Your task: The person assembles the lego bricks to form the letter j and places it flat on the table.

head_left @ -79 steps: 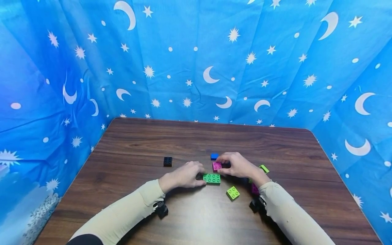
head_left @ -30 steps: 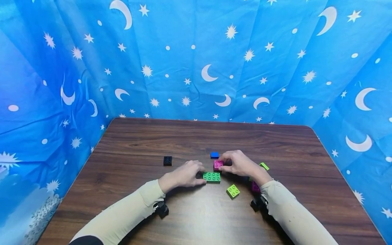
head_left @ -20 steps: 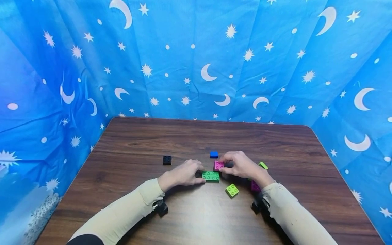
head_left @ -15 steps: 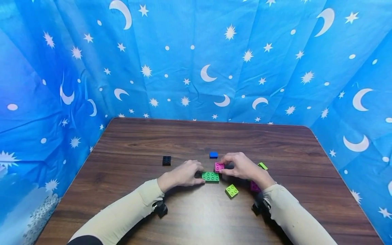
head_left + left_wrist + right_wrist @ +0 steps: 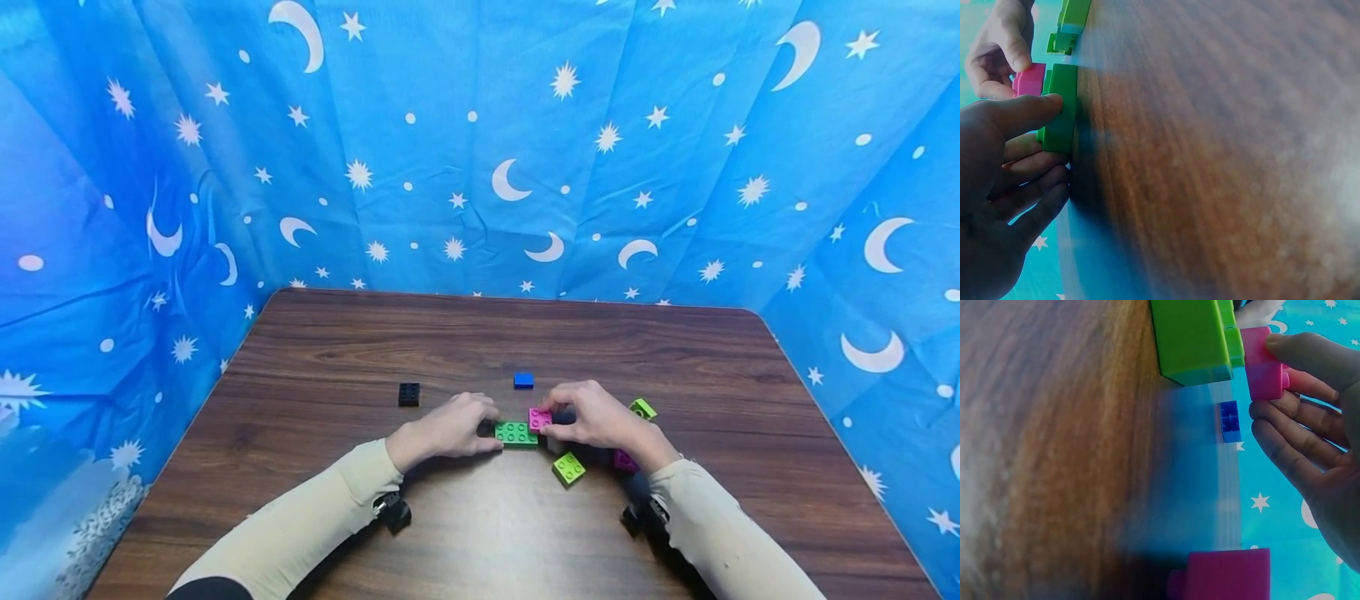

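Note:
My left hand (image 5: 453, 427) steadies the long green brick (image 5: 514, 435) on the table, thumb on its near side and fingers on its far side. Between the thumb and fingers of my right hand (image 5: 598, 418) is a pink brick (image 5: 538, 419), studs upward. It sits over the right end of the green brick. In the left wrist view the pink brick (image 5: 1030, 81) is right at the studded side of the green brick (image 5: 1063, 119); whether the studs are engaged I cannot tell. The right wrist view shows the thumb pressed against the pink brick (image 5: 1262, 365).
A blue brick (image 5: 523, 381) lies behind the hands, a black brick (image 5: 408, 394) to the left. One lime brick (image 5: 568, 470) is in front. Beside the right forearm are another lime brick (image 5: 642, 408) and a magenta brick (image 5: 624, 460), partly covered.
The right hand has brought the pink brick nearer to me and slightly right, from behind the green brick to over its right end. The left hand and green brick have stayed put.

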Demonstrator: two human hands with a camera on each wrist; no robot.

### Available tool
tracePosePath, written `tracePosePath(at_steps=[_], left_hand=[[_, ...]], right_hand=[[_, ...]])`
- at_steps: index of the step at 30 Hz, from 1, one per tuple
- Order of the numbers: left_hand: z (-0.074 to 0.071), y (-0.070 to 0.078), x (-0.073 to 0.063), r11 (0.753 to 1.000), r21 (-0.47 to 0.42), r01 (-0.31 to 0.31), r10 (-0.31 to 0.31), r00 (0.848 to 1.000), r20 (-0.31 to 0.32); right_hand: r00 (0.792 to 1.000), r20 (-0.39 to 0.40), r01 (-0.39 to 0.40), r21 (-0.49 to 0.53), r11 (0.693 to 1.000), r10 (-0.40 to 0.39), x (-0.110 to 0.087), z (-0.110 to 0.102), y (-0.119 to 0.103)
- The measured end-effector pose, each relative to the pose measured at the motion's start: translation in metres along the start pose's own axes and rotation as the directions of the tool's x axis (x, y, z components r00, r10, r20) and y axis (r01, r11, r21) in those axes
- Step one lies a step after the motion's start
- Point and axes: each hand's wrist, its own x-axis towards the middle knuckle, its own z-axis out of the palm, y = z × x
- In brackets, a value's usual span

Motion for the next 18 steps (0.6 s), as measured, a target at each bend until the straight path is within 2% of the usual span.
tracePosePath(at_steps=[7, 18], left_hand=[[0.0, 0.0006, -0.001, 1.0, -0.005, 0.014, -0.014, 1.0, 0.001], [0.0019, -0.0003, -0.0011, 1.0, -0.008, 0.018, -0.018, 1.0, 0.001]], right_hand=[[0.999, -0.008, 0.033, 0.0, 0.999, -0.033, -0.0023, 0.0012, -0.0004], [0.999, -0.018, 0.041, 0.003, 0.999, -0.041, -0.0055, 0.0034, -0.0025]])
